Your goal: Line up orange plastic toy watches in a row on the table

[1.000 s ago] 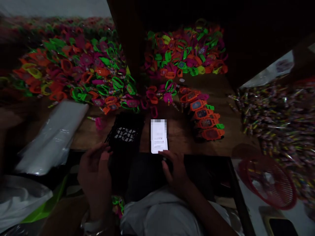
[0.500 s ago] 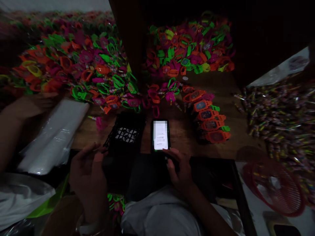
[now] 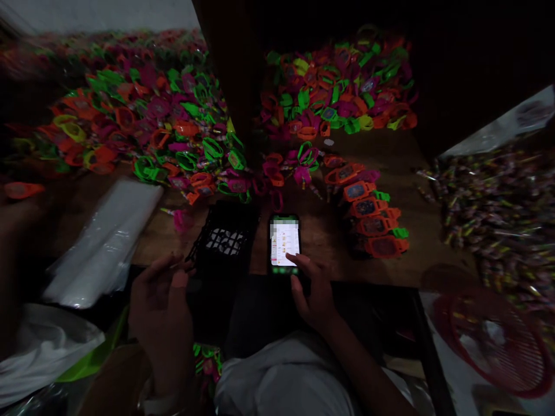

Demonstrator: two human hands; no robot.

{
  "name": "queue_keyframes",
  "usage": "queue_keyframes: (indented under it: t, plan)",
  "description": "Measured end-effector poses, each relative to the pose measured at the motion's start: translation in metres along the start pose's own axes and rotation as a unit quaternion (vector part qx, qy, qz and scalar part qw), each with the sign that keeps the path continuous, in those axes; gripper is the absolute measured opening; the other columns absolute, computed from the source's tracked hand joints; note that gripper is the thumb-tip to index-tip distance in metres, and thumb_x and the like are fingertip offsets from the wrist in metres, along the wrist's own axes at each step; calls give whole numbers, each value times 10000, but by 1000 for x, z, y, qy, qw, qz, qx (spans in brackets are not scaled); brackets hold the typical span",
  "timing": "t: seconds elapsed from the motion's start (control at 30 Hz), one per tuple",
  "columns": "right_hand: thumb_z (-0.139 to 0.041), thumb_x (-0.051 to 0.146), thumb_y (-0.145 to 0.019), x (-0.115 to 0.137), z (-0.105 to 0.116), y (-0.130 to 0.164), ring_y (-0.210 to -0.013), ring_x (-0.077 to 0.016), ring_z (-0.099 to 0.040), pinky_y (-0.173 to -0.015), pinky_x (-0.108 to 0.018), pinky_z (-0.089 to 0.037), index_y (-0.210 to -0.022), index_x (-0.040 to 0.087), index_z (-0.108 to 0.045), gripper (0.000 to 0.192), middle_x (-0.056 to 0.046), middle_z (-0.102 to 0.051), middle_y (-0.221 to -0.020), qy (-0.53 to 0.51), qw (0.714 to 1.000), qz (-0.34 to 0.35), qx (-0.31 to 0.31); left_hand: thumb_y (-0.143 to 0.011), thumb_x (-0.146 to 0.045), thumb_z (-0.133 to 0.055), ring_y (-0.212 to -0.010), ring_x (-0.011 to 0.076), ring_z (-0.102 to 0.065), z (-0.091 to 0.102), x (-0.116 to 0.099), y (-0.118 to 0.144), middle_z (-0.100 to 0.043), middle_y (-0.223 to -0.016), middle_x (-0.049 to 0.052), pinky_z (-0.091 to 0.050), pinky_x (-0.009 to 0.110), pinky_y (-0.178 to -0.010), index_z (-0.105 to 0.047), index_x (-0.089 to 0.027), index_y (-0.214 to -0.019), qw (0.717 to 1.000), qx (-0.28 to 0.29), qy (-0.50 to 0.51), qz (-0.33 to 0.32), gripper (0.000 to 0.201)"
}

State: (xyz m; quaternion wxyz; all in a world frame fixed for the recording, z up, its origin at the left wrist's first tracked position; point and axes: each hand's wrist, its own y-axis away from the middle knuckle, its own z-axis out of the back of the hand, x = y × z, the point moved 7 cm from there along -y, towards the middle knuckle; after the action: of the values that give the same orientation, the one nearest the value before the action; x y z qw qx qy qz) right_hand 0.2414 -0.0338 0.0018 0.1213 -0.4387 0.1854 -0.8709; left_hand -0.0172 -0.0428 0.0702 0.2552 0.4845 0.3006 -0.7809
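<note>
A lit phone (image 3: 284,244) lies flat on the wooden table (image 3: 416,190) near its front edge. My right hand (image 3: 314,289) rests just below the phone with a fingertip on the lower part of the screen. My left hand (image 3: 162,315) hovers lower left with fingers loosely curled; I cannot make out anything in it. Its fingertips are close to a small black mesh basket (image 3: 225,240) standing left of the phone. A neat row of orange toy watches (image 3: 368,216) lies right of the phone.
Big heaps of green, pink and orange toy watches (image 3: 143,124) fill the back of the table. Clear plastic bags (image 3: 104,242) lie at the left. Wrapped candies (image 3: 498,208) are piled at the right, above a red round basket (image 3: 498,341). Another person's arm (image 3: 17,231) is at far left.
The phone screen changed from a white page to a colourful list. My right fingertip moved up onto the screen. The arm at the far left now holds an orange piece.
</note>
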Motion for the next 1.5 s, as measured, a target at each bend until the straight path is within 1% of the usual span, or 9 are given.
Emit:
queue_keyframes:
  t: [0.4,0.7,0.87,0.93,1.0,1.07,1.27,1.4,1.5]
  plan:
    - [-505,195,-902,0,9,3,-870,-225,-564,-761,-367,-455,-1261,240,-546,364,-62,-683,-1033,63,998,17,-8,-802,-289,-683,-869,161,-717,-14,-4,4,-716,-1038,48,-609,273,-779,-645,-194,-1063,999,26,26,10,280]
    - [-517,246,-916,-4,100,27,-910,-252,-573,-725,-375,-469,-1267,260,-559,354,-79,-668,-1033,74,996,-25,-46,-826,-341,-601,-909,187,-712,-76,-26,25,-734,-985,79,-586,308,-807,-643,-165,-1019,985,174,20,-4,264]
    - [-548,214,-917,4,156,-50,-951,-232,-647,-791,-370,-509,-1191,252,-610,283,-74,-691,-1051,76,994,-20,-82,-868,-251,-524,-847,166,-712,-129,-61,81,-751,-911,51,-570,260,-744,-688,-198,-965,937,343,36,-56,198]
    - [-541,216,-921,7,148,-108,-904,-221,-669,-769,-353,-528,-1139,235,-635,237,-70,-717,-1014,100,993,30,-55,-874,-206,-512,-866,150,-703,-142,-78,113,-750,-937,39,-558,245,-787,-699,-216,-985,901,420,68,-84,218]
    - [-547,158,-883,-1,109,-165,-869,-236,-691,-778,-361,-541,-991,194,-695,187,-88,-738,-933,175,982,48,59,-854,-158,-523,-862,141,-692,-148,-87,145,-745,-943,33,-544,230,-798,-708,-223,-1001,853,503,95,-99,244]
    - [-547,43,-824,-28,56,-202,-775,-245,-715,-730,-340,-547,-807,149,-720,205,-118,-727,-753,287,932,-22,222,-806,-100,-534,-838,145,-685,-148,-89,170,-744,-914,36,-537,227,-783,-718,-214,-992,810,566,115,-104,285]
    - [-574,-50,-770,-53,-24,-225,-880,-324,-730,-718,-389,-569,-866,96,-732,236,-218,-742,-886,310,913,-91,250,-832,-122,-511,-863,162,-677,-138,-64,179,-735,-933,43,-531,267,-805,-716,-222,-1003,803,587,94,-44,285]
    - [-603,24,-793,-36,1,-220,-869,-302,-720,-755,-364,-558,-868,91,-723,156,-189,-733,-859,289,926,-101,223,-882,-196,-480,-857,167,-681,-135,-54,156,-734,-919,52,-537,285,-817,-706,-208,-990,826,556,68,-54,251]
    - [-675,155,-767,-13,73,-204,-865,-256,-695,-790,-353,-548,-910,125,-705,149,-100,-723,-863,170,979,-63,99,-874,-228,-490,-849,182,-691,-137,-50,136,-745,-901,59,-545,297,-794,-711,-199,-951,836,542,46,-70,235]
